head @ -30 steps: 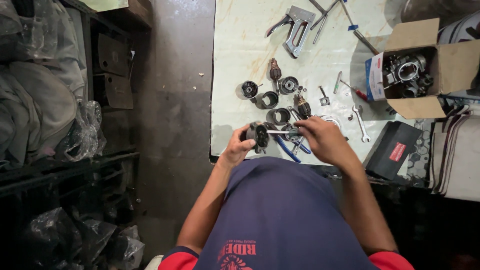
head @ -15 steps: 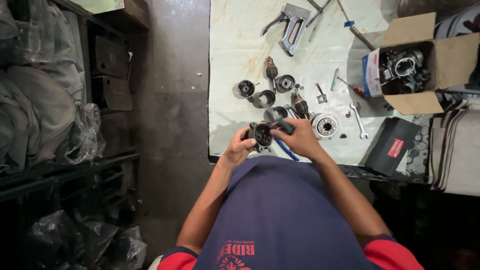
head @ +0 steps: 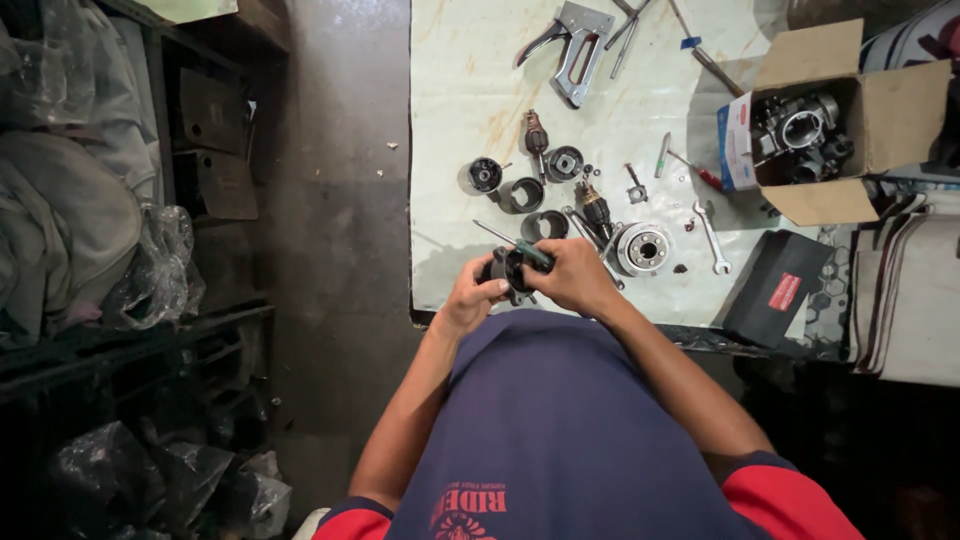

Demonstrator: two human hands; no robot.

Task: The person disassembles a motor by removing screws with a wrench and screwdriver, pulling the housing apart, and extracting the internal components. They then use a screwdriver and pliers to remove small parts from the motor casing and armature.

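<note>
Down at the near edge of the workbench (head: 450, 150), the left hand (head: 470, 300) is wrapped around a dark round motor housing (head: 505, 270), fingers curled on its left side. Just right of it, touching, the right hand (head: 575, 280) is closed on a green-handled screwdriver (head: 520, 248). Its thin shaft runs up and leftward across the housing's far rim, long axis slanting from near right to far left. Similar cylindrical sleeves (head: 522, 194) lie farther out on the bench.
</note>
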